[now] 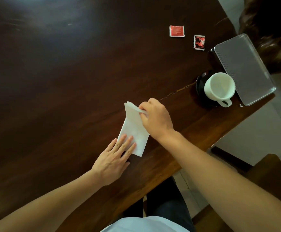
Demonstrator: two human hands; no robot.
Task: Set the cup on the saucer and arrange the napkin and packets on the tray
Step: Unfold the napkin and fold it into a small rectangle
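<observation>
- Head view, centre of the frame: a person is folding a white paper napkin on a dark, glossy wooden worktop. The left hand is lying flat and released, fingers pressing the napkin's lower end; the right hand is pinching the raised upper edge, where thin layers are fanning apart.
- Head view, right of the frame: a white ceramic cup, round and empty with its handle pointing toward the lower edge, is already sitting on a dark round saucer. Just beside it, a clear ribbed plastic tray, rectangular with rounded corners, is lying bare.
- Head view, upper right: two small square packets, one red and one red-and-black, are resting flat on the worktop, apart from the tray.
- The napkin step appears to be in hand; the next move is likely calling for creasing the soft paper flat, then carrying it right to the tray, with the packets remaining.
</observation>
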